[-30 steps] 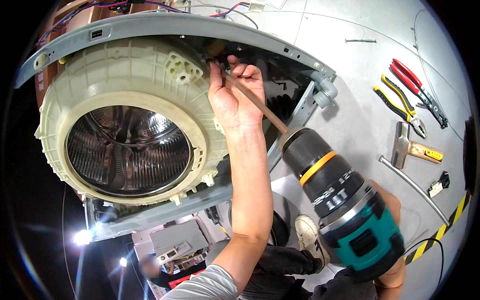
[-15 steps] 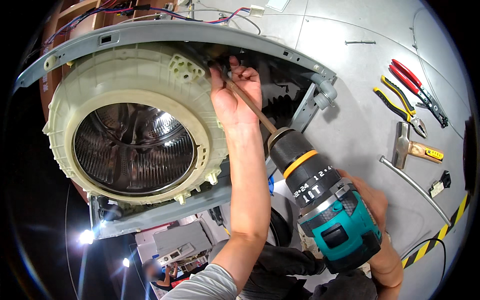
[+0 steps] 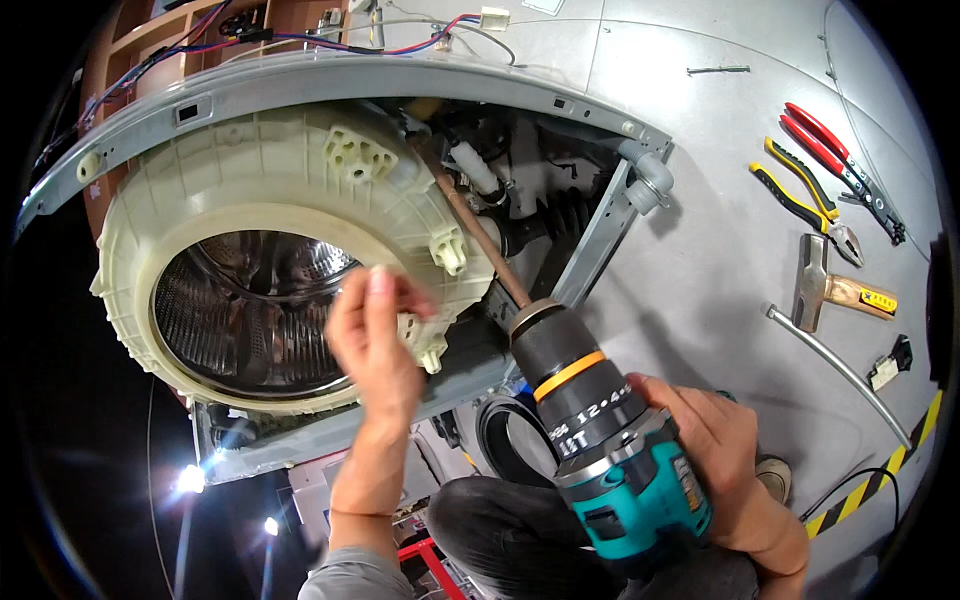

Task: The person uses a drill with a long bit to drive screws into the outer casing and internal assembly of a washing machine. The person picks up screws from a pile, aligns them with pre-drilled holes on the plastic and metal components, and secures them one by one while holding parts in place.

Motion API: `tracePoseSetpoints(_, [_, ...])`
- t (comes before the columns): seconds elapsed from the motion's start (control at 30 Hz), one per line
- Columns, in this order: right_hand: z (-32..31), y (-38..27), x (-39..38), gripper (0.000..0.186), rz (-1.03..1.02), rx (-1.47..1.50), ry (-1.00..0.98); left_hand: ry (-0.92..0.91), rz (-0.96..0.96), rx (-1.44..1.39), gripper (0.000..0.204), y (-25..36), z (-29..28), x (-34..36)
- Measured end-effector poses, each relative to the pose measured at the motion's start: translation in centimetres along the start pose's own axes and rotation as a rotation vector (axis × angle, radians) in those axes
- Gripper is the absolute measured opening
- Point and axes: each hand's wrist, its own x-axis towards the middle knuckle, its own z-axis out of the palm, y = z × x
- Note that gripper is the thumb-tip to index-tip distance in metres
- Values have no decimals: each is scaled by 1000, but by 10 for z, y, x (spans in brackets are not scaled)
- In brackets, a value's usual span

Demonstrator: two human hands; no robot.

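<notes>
My right hand [image 3: 705, 440] is wrapped round the grip of a teal and black cordless drill [image 3: 610, 450]. A long brown rod-like bit [image 3: 470, 220] runs from its chuck into the gap beside the tub, where its far end is hidden. My left hand [image 3: 378, 335] is raised over the rim of the drum opening, apart from the drill. Its fingers are smeared by motion, so I cannot tell whether they hold anything. Beneath it lies a cream plastic washing machine tub [image 3: 210, 190] with a metal drum [image 3: 250, 320] inside, set in a grey metal cabinet frame [image 3: 330, 80].
Right of the frame, the floor holds yellow-black pliers [image 3: 810, 200], a red-handled tool [image 3: 840, 165], a hammer [image 3: 840, 290], a metal tube [image 3: 840, 375] and a bolt [image 3: 718, 70]. A grey elbow hose [image 3: 648, 180] juts from the frame corner. Wires [image 3: 380, 42] cross the top; a black ring [image 3: 515, 440] lies near my knee.
My left hand has let go of the brown bit and moved left and down over the drum opening. The drill has shifted slightly left, still in my right hand.
</notes>
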Motion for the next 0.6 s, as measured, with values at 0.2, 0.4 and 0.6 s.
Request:
tracePoseSetpoints(0.2, [-5,-11,8,42,-206,-316,-53,233,122,-105,44,-25,-54,57])
tracePoseSetpoints(0.4, [-14,-10,12,47,-65,-121,-111,-63,-248,-221,64,-67,-77,84])
tracePoseSetpoints(0.6, [-24,0,19,59,116,218,-76,-116,-318,-294,57,-69,-79,96])
